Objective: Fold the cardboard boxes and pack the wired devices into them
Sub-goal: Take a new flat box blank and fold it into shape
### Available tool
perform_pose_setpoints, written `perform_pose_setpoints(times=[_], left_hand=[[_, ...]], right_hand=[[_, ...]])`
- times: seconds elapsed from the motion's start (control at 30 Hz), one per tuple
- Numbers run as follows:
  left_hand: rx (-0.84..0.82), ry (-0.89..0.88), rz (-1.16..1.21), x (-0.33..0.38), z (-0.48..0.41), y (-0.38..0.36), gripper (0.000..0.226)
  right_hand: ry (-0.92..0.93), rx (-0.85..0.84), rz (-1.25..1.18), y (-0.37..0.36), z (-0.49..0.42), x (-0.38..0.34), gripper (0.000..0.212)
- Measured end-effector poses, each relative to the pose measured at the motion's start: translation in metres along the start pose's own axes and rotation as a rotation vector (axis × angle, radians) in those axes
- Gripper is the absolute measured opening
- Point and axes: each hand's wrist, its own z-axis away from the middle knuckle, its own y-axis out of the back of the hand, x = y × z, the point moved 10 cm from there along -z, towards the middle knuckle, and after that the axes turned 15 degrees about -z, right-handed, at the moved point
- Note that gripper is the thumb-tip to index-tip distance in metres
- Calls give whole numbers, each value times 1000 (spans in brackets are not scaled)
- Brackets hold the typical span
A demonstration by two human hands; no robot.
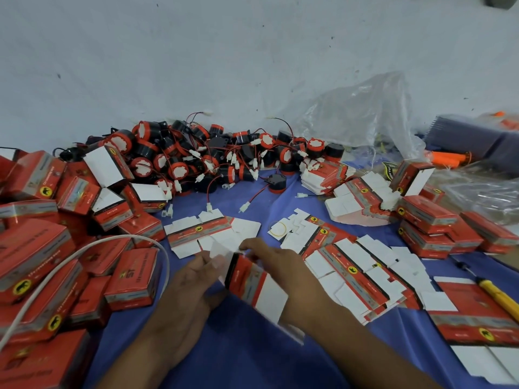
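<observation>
A red and white cardboard box (252, 284), partly folded, is held low over the blue cloth between both hands. My left hand (191, 287) grips its left end, thumb against a white flap (217, 254). My right hand (280, 265) curls over the box's top edge from the right. A heap of black and red wired devices (213, 155) with white plugs lies at the back. One device (276, 182) sits apart in front of the heap. Flat unfolded boxes (356, 270) are spread to the right and ahead (202, 234).
Several folded red boxes (56, 248) are piled on the left, with a white cable (84, 248) arching over them. More folded boxes (438, 226) stack at the right. A yellow screwdriver (500, 297) lies on the right edge. A clear plastic bag (365, 113) stands behind.
</observation>
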Motion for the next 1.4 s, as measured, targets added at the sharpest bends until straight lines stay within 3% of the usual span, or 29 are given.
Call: perform_pose_setpoints(times=[0.03,0.17,0.27,0.33,0.4,0.47,0.57,0.67,0.73,0.9,0.93,0.97,1.0,1.03,1.1,1.13,1.23,1.4], left_hand=[[-11,7,66,1,2,-2,15],[-138,37,200,4,8,-22,63],[-133,51,228,3,9,-29,53],[-47,48,221,-3,6,-20,44],[22,17,232,-3,4,-10,47],[71,-66,177,5,5,2,43],[144,-217,-161,24,10,12,42],[117,-314,-282,33,14,1,44],[184,-355,-368,34,17,0,43],[270,-78,-215,12,6,13,26],[305,-97,-179,17,4,15,33],[367,-147,-151,27,4,21,55],[375,-186,-151,31,6,22,82],[334,-225,-158,33,5,16,91],[229,-293,-222,39,11,2,52],[202,-294,-233,35,17,3,45],[182,-310,-222,30,17,7,44],[232,-235,-182,23,15,10,29]], right_hand=[[39,30,95,2,1,-5,59],[283,303,336,21,17,-36,69],[309,483,263,33,23,-40,73],[152,436,-89,36,13,-20,59],[-26,281,-461,24,5,6,49],[-64,138,-663,17,0,14,46],[-99,-26,-871,7,2,12,50],[-48,46,-762,9,4,8,56],[-4,56,-726,4,5,3,55],[-1,29,-844,-6,5,6,49],[0,50,-859,-7,5,7,50],[9,82,-870,-7,5,7,49],[17,116,-885,-5,4,6,46],[18,147,-903,-4,4,7,43],[17,173,-965,-2,2,8,36],[19,178,-1007,-1,2,9,34],[7,204,-1057,1,4,12,30],[-24,233,-880,-3,8,11,21]])
